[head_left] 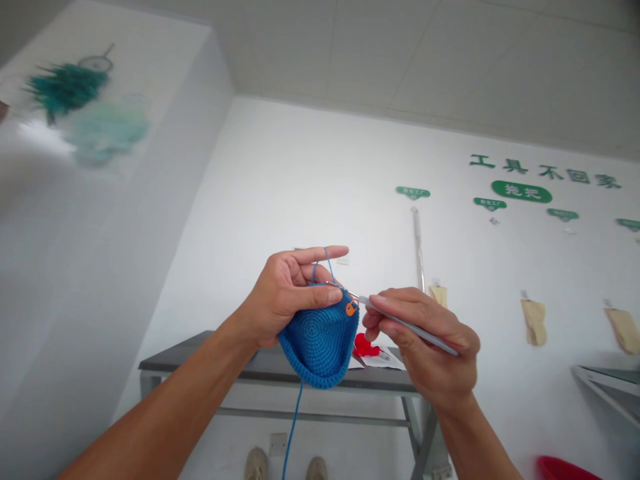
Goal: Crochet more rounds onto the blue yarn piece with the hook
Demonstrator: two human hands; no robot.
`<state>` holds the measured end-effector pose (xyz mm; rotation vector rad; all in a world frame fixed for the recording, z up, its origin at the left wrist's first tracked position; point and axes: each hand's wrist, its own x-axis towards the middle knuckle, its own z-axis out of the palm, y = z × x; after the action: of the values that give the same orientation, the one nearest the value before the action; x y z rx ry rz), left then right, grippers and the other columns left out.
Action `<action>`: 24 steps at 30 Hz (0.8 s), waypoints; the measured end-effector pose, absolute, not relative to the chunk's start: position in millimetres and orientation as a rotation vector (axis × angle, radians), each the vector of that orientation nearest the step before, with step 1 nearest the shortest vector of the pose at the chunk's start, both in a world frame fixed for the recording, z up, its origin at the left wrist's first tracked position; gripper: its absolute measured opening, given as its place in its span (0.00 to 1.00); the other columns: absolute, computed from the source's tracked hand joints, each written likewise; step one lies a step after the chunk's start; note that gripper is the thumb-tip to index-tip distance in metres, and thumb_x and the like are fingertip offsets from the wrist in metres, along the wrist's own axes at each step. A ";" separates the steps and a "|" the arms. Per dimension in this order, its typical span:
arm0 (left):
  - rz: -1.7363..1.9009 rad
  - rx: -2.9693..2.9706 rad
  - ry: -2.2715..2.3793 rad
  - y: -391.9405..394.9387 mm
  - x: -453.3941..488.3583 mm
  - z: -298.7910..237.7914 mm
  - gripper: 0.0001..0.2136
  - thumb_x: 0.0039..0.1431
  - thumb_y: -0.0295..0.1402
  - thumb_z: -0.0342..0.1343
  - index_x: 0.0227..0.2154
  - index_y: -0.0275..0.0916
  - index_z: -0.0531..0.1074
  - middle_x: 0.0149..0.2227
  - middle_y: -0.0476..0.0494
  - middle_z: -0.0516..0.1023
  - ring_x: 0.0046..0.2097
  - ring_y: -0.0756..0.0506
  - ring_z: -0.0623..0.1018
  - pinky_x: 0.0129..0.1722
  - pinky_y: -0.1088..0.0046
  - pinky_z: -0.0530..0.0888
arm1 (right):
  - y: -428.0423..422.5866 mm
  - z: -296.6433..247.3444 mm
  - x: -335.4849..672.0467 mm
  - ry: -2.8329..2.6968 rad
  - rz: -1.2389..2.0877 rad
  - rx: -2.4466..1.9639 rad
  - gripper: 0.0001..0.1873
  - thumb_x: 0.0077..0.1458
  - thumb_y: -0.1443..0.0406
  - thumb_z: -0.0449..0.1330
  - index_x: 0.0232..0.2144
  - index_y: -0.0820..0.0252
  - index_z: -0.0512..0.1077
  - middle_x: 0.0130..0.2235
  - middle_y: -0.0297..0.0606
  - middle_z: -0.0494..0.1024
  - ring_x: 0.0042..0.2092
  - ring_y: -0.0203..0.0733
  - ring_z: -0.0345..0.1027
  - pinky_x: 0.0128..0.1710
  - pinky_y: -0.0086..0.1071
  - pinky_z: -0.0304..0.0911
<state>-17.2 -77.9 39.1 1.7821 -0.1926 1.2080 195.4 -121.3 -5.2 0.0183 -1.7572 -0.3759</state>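
Note:
My left hand [295,287] pinches the top edge of a round blue crochet piece [320,340] between thumb and fingers. Its index finger points out to the right with blue yarn [330,263] looped over it. In my right hand [425,333] is a crochet hook [410,325] with a grey handle, held like a pen. The hook's metal tip reaches the edge of the piece, beside my left thumb. An orange stitch marker [351,307] is clipped near that edge. From the bottom of the piece a yarn strand [294,427] hangs down.
Behind the hands stands a grey table [200,357] with red yarn [366,345] and white paper [387,359] on it. A red container [565,469] is at the lower right. Cream gloves [534,321] and a pole [418,247] hang on the white wall. Shoes [257,463] show below.

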 end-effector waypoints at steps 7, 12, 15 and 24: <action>1.210 1.787 -0.117 -80.0 -20.8 42.0 0.33 0.44 0.23 0.79 0.57 0.32 0.80 0.29 0.43 0.87 0.30 0.45 0.84 0.31 0.75 0.78 | -134.7 -2.2 205.5 -1.786 -0.469 -0.076 0.21 0.62 0.76 0.66 0.53 0.52 0.84 0.39 0.41 0.84 0.33 0.42 0.81 0.26 0.34 0.79; 1.191 1.835 -0.057 -79.1 -23.6 43.2 0.34 0.43 0.24 0.79 0.57 0.34 0.80 0.30 0.43 0.87 0.31 0.44 0.84 0.31 0.73 0.78 | -141.8 0.4 207.6 -1.796 -0.507 -0.097 0.20 0.61 0.76 0.66 0.52 0.53 0.85 0.37 0.42 0.84 0.31 0.43 0.81 0.24 0.34 0.79; 1.193 1.859 -0.035 -79.2 -25.7 43.8 0.33 0.44 0.26 0.79 0.57 0.34 0.80 0.29 0.43 0.86 0.31 0.44 0.84 0.30 0.73 0.78 | -144.9 1.3 208.1 -1.810 -0.509 -0.107 0.21 0.61 0.75 0.66 0.52 0.51 0.84 0.37 0.41 0.85 0.31 0.43 0.81 0.25 0.34 0.79; 1.167 1.948 -0.005 -80.1 -29.2 46.2 0.31 0.47 0.27 0.78 0.56 0.32 0.81 0.29 0.43 0.86 0.29 0.46 0.82 0.27 0.75 0.76 | -151.6 6.3 211.3 -1.866 -0.547 -0.122 0.22 0.61 0.76 0.67 0.52 0.51 0.84 0.36 0.41 0.85 0.31 0.43 0.82 0.27 0.34 0.78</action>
<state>-29.2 -80.1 46.2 1.9485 -0.0051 1.1668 211.3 -151.6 6.3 -0.1217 -1.8657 -0.5471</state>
